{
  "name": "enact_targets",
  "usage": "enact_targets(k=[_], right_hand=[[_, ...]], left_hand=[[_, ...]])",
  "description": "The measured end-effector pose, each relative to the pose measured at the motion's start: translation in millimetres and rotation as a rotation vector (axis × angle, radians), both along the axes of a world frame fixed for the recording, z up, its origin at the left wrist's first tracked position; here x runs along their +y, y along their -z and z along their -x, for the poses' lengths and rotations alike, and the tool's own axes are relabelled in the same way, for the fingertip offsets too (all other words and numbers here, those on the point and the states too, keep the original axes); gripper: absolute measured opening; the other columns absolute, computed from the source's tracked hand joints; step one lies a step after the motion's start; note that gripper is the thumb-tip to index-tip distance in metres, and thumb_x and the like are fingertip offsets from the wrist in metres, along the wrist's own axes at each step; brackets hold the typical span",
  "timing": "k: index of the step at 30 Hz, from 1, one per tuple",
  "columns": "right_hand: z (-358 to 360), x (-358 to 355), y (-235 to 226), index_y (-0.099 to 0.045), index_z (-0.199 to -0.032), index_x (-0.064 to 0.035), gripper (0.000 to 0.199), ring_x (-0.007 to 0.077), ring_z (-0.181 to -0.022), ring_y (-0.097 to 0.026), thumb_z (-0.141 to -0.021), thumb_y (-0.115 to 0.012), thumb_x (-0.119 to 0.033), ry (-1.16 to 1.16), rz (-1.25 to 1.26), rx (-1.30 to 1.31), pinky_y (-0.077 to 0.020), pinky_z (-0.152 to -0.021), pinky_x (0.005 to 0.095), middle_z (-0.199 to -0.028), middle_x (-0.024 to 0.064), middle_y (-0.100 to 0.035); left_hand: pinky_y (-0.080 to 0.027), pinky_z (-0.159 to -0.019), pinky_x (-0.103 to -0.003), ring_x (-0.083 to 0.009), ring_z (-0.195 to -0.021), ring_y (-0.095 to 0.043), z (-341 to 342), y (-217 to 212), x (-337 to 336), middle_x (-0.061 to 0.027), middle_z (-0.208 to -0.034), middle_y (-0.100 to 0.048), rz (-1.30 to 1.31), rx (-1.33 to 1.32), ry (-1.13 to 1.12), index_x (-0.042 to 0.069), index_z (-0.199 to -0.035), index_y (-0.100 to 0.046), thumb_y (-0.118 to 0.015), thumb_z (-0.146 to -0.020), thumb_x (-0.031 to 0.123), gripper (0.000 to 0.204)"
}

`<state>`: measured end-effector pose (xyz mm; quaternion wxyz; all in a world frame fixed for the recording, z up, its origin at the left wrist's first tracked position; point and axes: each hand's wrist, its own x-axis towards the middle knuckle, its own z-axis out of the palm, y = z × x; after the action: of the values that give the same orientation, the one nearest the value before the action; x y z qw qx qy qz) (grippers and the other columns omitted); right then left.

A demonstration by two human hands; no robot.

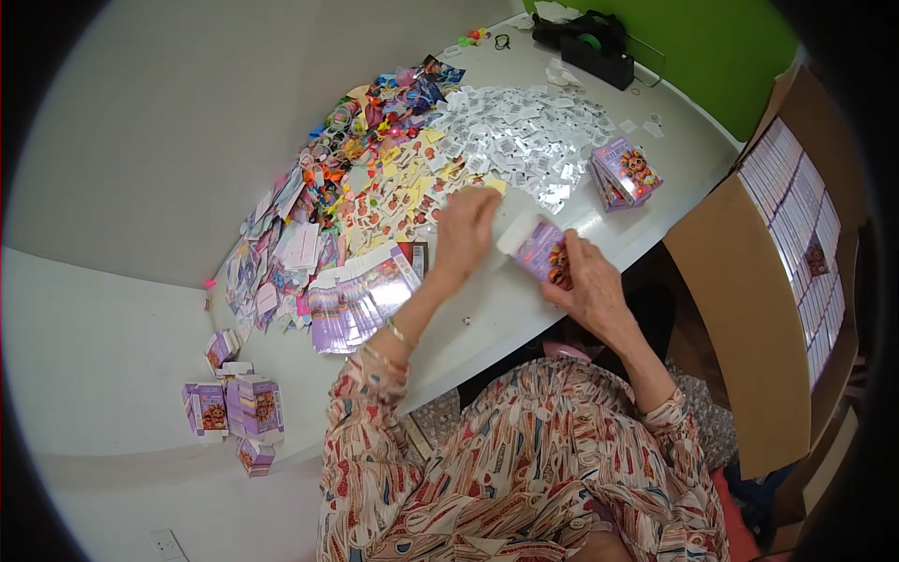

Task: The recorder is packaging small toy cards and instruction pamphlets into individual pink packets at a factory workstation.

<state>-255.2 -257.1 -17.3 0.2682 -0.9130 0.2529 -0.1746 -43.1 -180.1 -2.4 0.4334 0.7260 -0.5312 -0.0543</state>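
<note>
My right hand [588,281] grips a small purple carton [538,245] with an open white flap, held above the white table [487,309]. My left hand [465,234] reaches to the flap end of that carton, fingers bent over a small yellowish piece; whether it pinches it I cannot tell. Just left of my left hand lies a fanned row of flat purple carton blanks [361,298]. Beyond the hands spread yellow cards [403,192] and a heap of small silver-white packets [524,140].
A stack of filled purple cartons [625,173] stands at the right of the table. An open cardboard box [749,309] holds rows of cartons at the far right. Colourful small toys [375,112] lie at the back, a black tape dispenser [590,47] beyond. Several folded cartons [239,403] sit at the left.
</note>
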Motion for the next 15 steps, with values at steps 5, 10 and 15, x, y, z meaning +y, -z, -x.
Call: enact_targets(k=[5,10,15], right_hand=[[11,-12,4,-0.038,-0.126,0.0061,0.075,0.0367,-0.090,-0.059,-0.069,-0.076,-0.025,0.122,0.059,-0.006,-0.0497,-0.076,0.0431,-0.098,0.0208,-0.056],[14,-16,8,-0.037,-0.126,0.0075,0.076,0.0365,-0.088,-0.059,-0.069,-0.076,-0.026,0.111,0.090,-0.018,-0.0498,-0.075,0.0428,-0.096,0.0206,-0.056],[14,-16,5,-0.039,-0.121,0.0073,0.073,0.0367,-0.090,-0.059,-0.068,-0.077,-0.024,0.120,0.082,0.001,-0.0508,-0.075,0.0415,-0.095,0.0211,-0.057]], left_hand=[[-0.049,-0.066,-0.038,-0.0312,-0.074,-0.061,-34,53,-23,-0.0171,-0.087,-0.064,-0.022,-0.268,-0.081,-0.003,-0.092,-0.063,-0.070,-0.080,0.016,0.024],[-0.049,-0.065,-0.045,-0.0381,-0.074,-0.058,-29,68,-37,-0.0180,-0.083,-0.057,-0.094,-0.537,-0.121,-0.002,-0.082,-0.058,-0.068,-0.080,0.014,0.019],[-0.047,-0.070,-0.048,-0.0361,-0.081,-0.060,-33,64,-35,-0.0175,-0.086,-0.060,-0.220,-0.489,-0.133,0.001,-0.083,-0.062,-0.060,-0.083,0.015,0.014]])
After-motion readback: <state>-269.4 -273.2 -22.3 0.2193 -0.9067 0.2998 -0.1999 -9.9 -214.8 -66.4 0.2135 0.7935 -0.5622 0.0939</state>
